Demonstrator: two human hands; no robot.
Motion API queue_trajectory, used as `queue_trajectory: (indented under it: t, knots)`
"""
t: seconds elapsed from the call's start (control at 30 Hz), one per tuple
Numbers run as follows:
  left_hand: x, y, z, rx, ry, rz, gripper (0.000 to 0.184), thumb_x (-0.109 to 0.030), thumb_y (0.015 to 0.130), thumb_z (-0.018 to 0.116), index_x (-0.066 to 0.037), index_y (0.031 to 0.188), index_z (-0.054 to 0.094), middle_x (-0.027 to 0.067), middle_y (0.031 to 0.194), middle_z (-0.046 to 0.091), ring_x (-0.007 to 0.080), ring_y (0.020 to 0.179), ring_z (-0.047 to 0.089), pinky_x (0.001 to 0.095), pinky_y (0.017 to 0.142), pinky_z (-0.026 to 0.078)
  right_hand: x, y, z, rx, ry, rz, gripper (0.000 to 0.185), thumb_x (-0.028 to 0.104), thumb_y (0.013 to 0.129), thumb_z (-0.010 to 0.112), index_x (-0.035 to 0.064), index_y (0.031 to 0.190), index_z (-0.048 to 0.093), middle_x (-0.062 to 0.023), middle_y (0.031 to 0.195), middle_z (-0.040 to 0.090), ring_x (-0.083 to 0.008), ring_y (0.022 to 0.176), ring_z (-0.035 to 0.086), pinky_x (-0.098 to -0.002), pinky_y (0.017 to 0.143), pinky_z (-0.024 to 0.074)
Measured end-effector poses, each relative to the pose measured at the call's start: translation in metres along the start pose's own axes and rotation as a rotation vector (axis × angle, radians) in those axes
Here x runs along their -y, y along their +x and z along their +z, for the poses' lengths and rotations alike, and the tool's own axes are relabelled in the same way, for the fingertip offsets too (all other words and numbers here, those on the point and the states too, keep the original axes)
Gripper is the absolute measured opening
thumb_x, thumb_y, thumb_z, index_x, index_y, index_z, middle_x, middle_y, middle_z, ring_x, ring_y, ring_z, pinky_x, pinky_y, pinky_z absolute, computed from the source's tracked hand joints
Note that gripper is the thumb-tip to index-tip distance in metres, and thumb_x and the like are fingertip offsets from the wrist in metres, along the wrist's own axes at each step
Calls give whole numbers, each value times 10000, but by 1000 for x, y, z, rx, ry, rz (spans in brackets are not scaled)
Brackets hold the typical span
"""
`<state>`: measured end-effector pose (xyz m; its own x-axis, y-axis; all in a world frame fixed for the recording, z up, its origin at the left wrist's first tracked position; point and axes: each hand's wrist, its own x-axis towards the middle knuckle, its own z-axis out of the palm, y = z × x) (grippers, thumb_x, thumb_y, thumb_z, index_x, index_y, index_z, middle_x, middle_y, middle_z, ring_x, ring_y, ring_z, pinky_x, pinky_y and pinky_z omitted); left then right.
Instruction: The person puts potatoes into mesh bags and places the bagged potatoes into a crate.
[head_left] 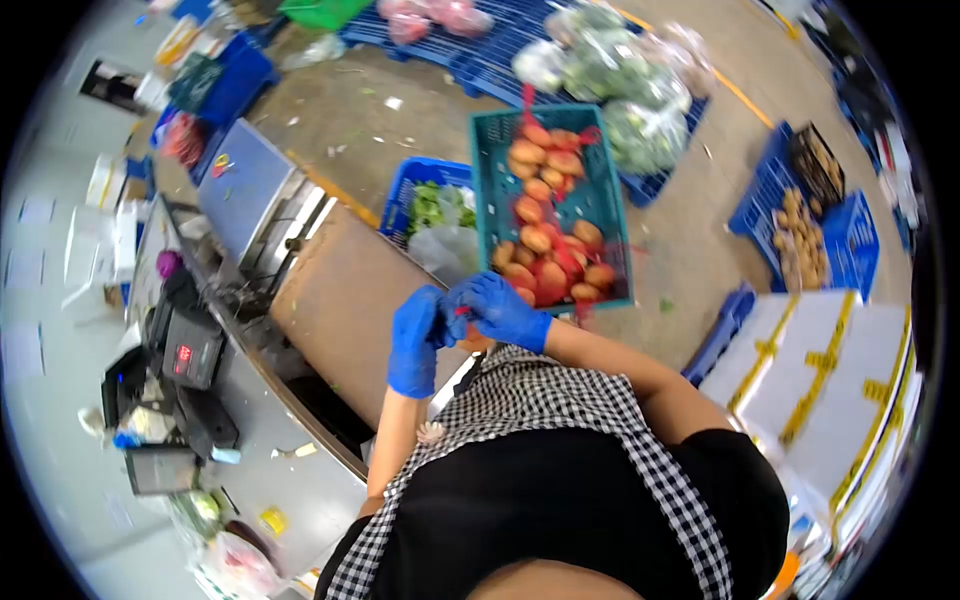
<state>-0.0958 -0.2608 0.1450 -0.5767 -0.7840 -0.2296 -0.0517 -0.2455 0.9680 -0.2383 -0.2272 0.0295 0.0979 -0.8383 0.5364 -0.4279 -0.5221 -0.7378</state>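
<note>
Right hand (pixel 497 309), fingers apparently pinched on red netting (pixel 462 311); left hand (pixel 412 342) alongside, grip indiscernible; round produce (pixel 474 341) below, just outside the teal crate (pixel 483 190), where netted bundles (pixel 547 262) already lie, this one seemingly unfinished.

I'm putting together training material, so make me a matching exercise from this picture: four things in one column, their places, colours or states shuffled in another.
Things
1. Left hand and right hand
2. Round produce
3. Leafy greens
4. Digital display

Places, colours, states
A. In the blue crate
B. Lit with red digits
C. Gloved in blue
D. In the green crate, among red netting

Pairs: 1-C, 2-D, 3-A, 4-B
</note>
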Motion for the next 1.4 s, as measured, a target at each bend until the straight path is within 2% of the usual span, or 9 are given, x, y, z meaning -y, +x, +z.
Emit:
queue_trajectory:
  t: [0.23, 0.37, 0.53, 0.93, 1.07, 1.17, 1.23, 1.3, 1.4]
  knots:
    - [27, 20, 34, 44, 5, -131, 442, -466, 892, 365, -59, 752, 466, 63, 659, 545, 84, 528, 443, 196, 491, 331, -40, -32, -28, 106, -99, 38, 226, 225, 650, 640, 105, 809, 530, -67, 827, 536, -265, 846, 528, -409, 742, 394]
    - [11, 58, 61, 53, 88, -170, 414, -368, 889, 433, 6, 1028, 545, 75, 897, 597, 111, 676, 529, 204, 612, 394, -88, -28, -55, 161, -210, 215, 185, 163, 660, 627, 70, 807, 566, -109, 902, 566, -311, 843, 554, -384, 678, 430]
    - [17, 69, 75, -104, 142, -68, 453, -173, 909, 418, -68, 1342, 337, 98, 1098, 567, 149, 882, 548, 267, 821, 419, -177, -41, -68, 91, -313, 582, 179, 209, 728, 587, 32, 756, 590, -179, 772, 572, -366, 693, 562, -439, 590, 444]
    - [70, 12, 67, -447, 110, -483, 454, -131, 881, 457, -50, 1320, 372, 93, 1059, 589, 123, 844, 552, 228, 768, 414, -512, -30, -93, 171, -239, 681, 252, 277, 799, 486, 72, 832, 628, -129, 788, 625, -297, 699, 606, -400, 615, 468]
    - [76, 24, 83, -399, 71, -524, 424, -125, 899, 448, -36, 1309, 383, 103, 1086, 579, 122, 864, 551, 235, 780, 413, -437, -3, -130, -277, 231, 1213, 475, 414, 835, 480, 12, 1078, 548, -203, 1032, 579, -314, 884, 580, -402, 702, 466]
    - [88, 30, 89, -334, 33, -557, 415, -119, 912, 431, -26, 1312, 371, 106, 1107, 563, 127, 901, 535, 245, 814, 408, -466, -66, -97, -568, 77, 1259, 569, 448, 809, 535, -11, 1144, 507, -214, 1074, 553, -302, 920, 561, -380, 751, 466]
    - [90, 32, 92, -308, 16, -594, 423, -117, 910, 429, -28, 1317, 361, 107, 1108, 560, 126, 901, 533, 250, 823, 405, -447, -106, -73, -587, 575, 1476, 585, 447, 781, 598, 48, 1193, 478, -124, 1063, 541, -144, 843, 505, -315, 696, 432]
    - [93, 31, 92, -285, 27, -616, 415, -121, 910, 426, -24, 1309, 369, 105, 1112, 559, 126, 917, 527, 257, 836, 403, -427, -135, -47, -468, 638, 1323, 470, 387, 801, 587, 73, 1145, 525, -74, 974, 571, -125, 724, 508, -292, 608, 427]
    - [94, 28, 89, -272, 30, -616, 387, -98, 910, 424, -16, 1287, 399, 103, 1140, 541, 132, 954, 522, 258, 844, 404, -404, -130, -35, -68, 933, 1672, 320, 294, 797, 590, 53, 1006, 617, -75, 748, 609, -164, 665, 558, -291, 551, 454]
